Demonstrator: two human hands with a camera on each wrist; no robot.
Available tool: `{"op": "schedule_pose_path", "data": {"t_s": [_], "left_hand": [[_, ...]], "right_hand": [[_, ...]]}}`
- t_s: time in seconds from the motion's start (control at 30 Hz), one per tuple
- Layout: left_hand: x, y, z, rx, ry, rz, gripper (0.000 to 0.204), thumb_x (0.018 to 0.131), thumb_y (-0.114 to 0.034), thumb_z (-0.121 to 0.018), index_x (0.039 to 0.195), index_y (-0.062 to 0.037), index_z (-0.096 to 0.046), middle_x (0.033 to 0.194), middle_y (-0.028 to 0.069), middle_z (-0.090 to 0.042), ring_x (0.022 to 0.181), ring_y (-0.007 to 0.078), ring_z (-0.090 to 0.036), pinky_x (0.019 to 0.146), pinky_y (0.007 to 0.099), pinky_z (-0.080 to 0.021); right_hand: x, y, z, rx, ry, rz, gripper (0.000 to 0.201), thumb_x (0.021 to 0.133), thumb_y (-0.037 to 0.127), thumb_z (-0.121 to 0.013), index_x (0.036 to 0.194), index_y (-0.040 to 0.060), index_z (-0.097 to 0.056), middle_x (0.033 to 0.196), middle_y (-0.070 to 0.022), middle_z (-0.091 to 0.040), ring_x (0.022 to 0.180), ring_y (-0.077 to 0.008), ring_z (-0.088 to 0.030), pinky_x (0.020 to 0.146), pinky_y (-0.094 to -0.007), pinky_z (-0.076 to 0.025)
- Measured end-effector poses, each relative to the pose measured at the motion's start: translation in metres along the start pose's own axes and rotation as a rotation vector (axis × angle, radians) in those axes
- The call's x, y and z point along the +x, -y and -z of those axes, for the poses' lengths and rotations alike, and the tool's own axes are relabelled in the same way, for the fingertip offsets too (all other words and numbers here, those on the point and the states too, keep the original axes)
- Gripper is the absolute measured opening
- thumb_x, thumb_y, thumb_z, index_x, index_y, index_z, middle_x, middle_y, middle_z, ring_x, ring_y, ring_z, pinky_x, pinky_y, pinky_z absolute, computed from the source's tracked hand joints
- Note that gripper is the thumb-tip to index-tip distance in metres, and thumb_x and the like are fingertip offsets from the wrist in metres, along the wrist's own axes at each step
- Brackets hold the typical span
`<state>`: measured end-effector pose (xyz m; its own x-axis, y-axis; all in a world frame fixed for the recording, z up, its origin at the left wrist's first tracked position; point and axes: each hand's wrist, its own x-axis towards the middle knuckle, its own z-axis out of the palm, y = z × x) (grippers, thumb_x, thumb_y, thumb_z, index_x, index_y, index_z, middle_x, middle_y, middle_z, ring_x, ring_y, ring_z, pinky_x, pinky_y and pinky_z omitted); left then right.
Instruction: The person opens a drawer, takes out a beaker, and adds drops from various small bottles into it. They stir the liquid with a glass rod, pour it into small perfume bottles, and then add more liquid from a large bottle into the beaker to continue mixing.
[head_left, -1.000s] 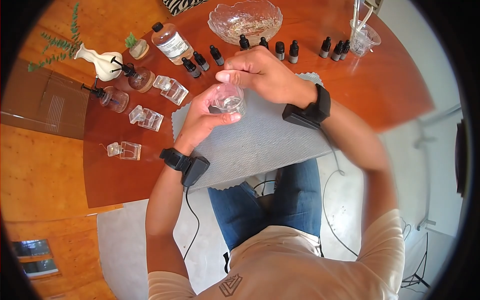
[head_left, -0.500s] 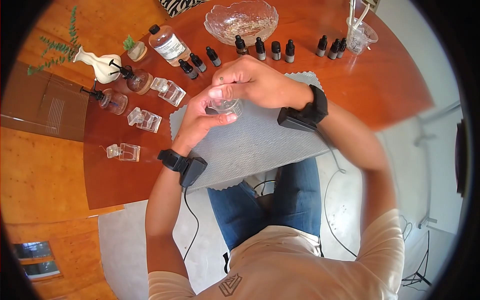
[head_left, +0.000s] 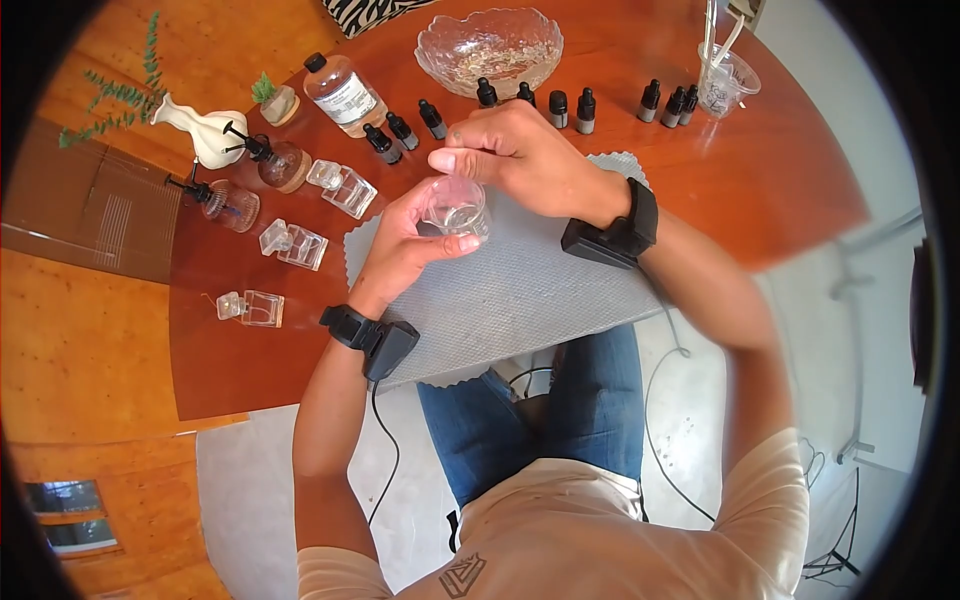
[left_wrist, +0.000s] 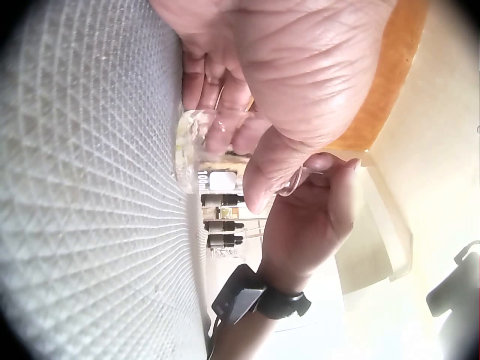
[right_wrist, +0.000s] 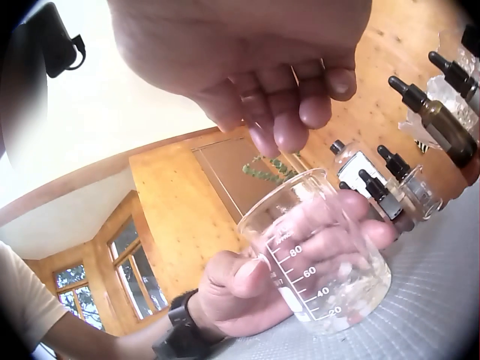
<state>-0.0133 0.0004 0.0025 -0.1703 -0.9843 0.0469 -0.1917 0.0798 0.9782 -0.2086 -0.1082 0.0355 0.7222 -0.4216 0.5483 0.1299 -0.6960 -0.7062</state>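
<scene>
A clear beaker (head_left: 468, 222) is gripped by the left hand (head_left: 405, 240), thumb on the near side, over the grey mat (head_left: 500, 285). White measuring marks run up the beaker (right_wrist: 300, 262) in the right wrist view, and pale pieces (right_wrist: 351, 289) lie low in it. The right hand (head_left: 535, 165) hovers just above the rim with its fingers curled. From its own wrist camera, the right hand (right_wrist: 262, 52) shows bent fingers and no held object. The left wrist view has the left hand (left_wrist: 300, 67) around the beaker (left_wrist: 189, 150), partly hiding it.
Dark dropper bottles (head_left: 586, 110) stand behind the hands, with a glass bowl (head_left: 490, 50) beyond. A large labelled bottle (head_left: 345, 97), square glass bottles (head_left: 348, 190), amber pump bottles (head_left: 285, 165) and a white vase (head_left: 210, 133) are left. A plastic cup (head_left: 722, 90) holds sticks at right.
The right hand dipped over the beaker half a second ago and is now higher, uncovering the rim again. The left hand has kept its grip. The head view has shifted slightly.
</scene>
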Motion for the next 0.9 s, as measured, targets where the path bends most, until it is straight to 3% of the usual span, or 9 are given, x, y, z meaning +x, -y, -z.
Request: {"op": "schedule_pose_path", "data": {"t_s": [0.17, 0.27, 0.37, 0.47, 0.57, 0.67, 0.77, 0.87, 0.9], "left_hand": [[-0.002, 0.003, 0.002, -0.044, 0.016, 0.057, 0.061, 0.078, -0.019, -0.088, 0.131, -0.0017, -0.063, 0.123, 0.0065, -0.069, 0.115, 0.0166, -0.062, 0.104, 0.0339, -0.046], [0.001, 0.001, 0.001, 0.022, 0.021, -0.018, 0.061, 0.078, -0.019, -0.088, 0.132, -0.0012, -0.063, 0.124, 0.0071, -0.069, 0.116, 0.0174, -0.062, 0.105, 0.0344, -0.046], [0.001, 0.001, 0.001, 0.044, 0.004, -0.027, 0.06, 0.079, -0.019, -0.087, 0.131, -0.0011, -0.063, 0.124, 0.0069, -0.07, 0.115, 0.0174, -0.062, 0.105, 0.0339, -0.046], [-0.002, 0.003, 0.002, -0.02, 0.011, 0.055, 0.058, 0.079, -0.019, -0.086, 0.13, -0.001, -0.063, 0.123, 0.0069, -0.07, 0.116, 0.0169, -0.062, 0.105, 0.0333, -0.046], [0.0, -0.005, -0.002, 0.017, 0.013, -0.035, 0.057, 0.079, -0.018, -0.087, 0.129, -0.0016, -0.064, 0.123, 0.0068, -0.07, 0.115, 0.0162, -0.062, 0.103, 0.0325, -0.047], [0.0, 0.003, 0.002, -0.004, 0.021, 0.007, 0.056, 0.079, -0.017, -0.087, 0.128, -0.0025, -0.065, 0.123, 0.0061, -0.07, 0.115, 0.0155, -0.062, 0.103, 0.0319, -0.047], [-0.001, 0.006, 0.002, 0.0, -0.012, 0.007, 0.057, 0.078, -0.017, -0.087, 0.128, -0.0027, -0.064, 0.123, 0.006, -0.07, 0.112, 0.015, -0.063, 0.102, 0.0322, -0.047], [-0.001, 0.004, 0.002, -0.045, 0.018, 0.056, 0.056, 0.078, -0.017, -0.088, 0.127, -0.0025, -0.065, 0.122, 0.006, -0.07, 0.11, 0.0147, -0.062, 0.102, 0.0322, -0.047], [0.0, 0.005, 0.002, -0.028, 0.021, 0.028, 0.058, 0.078, -0.017, -0.088, 0.128, -0.0024, -0.063, 0.122, 0.007, -0.068, 0.113, 0.0152, -0.062, 0.1, 0.0316, -0.049]], "right_hand": [[0.0, 0.002, -0.007, 0.299, 0.103, 0.002, 0.041, 0.103, 0.03, -0.065, 0.077, -0.0013, -0.065, 0.061, -0.0062, -0.054, 0.057, -0.0151, -0.045, 0.056, -0.0346, -0.039], [0.0, 0.006, 0.004, 0.085, 0.006, -0.061, 0.041, 0.104, 0.029, -0.064, 0.077, -0.0015, -0.064, 0.062, -0.0064, -0.052, 0.059, -0.0143, -0.044, 0.058, -0.0337, -0.039], [0.001, 0.001, 0.0, 0.129, 0.036, -0.004, 0.041, 0.104, 0.028, -0.065, 0.079, -0.0046, -0.063, 0.068, -0.0053, -0.056, 0.064, -0.0122, -0.049, 0.06, -0.0308, -0.042], [0.001, 0.006, 0.001, 0.36, 0.166, -0.05, 0.043, 0.104, 0.029, -0.066, 0.079, -0.0052, -0.063, 0.068, -0.006, -0.056, 0.064, -0.0122, -0.05, 0.059, -0.0314, -0.042], [-0.001, 0.007, 0.002, 0.127, 0.055, -0.064, 0.042, 0.104, 0.029, -0.066, 0.079, -0.0048, -0.063, 0.068, -0.0058, -0.057, 0.063, -0.012, -0.05, 0.06, -0.0321, -0.042], [-0.001, 0.002, -0.002, 0.019, -0.019, -0.009, 0.042, 0.104, 0.028, -0.066, 0.078, -0.0041, -0.063, 0.066, -0.0063, -0.055, 0.063, -0.0127, -0.049, 0.06, -0.032, -0.041], [-0.001, -0.002, -0.009, 0.212, 0.076, 0.043, 0.043, 0.104, 0.028, -0.065, 0.076, -0.0044, -0.061, 0.064, -0.0077, -0.052, 0.06, -0.0144, -0.048, 0.059, -0.0322, -0.041], [-0.001, 0.011, 0.004, 0.245, 0.15, -0.054, 0.04, 0.104, 0.026, -0.065, 0.079, -0.0046, -0.062, 0.066, -0.0082, -0.053, 0.062, -0.0149, -0.049, 0.06, -0.0323, -0.041], [-0.001, 0.009, 0.003, 0.157, 0.095, -0.059, 0.039, 0.103, 0.026, -0.066, 0.078, -0.0037, -0.063, 0.064, -0.007, -0.054, 0.061, -0.0141, -0.049, 0.059, -0.033, -0.041]]}}
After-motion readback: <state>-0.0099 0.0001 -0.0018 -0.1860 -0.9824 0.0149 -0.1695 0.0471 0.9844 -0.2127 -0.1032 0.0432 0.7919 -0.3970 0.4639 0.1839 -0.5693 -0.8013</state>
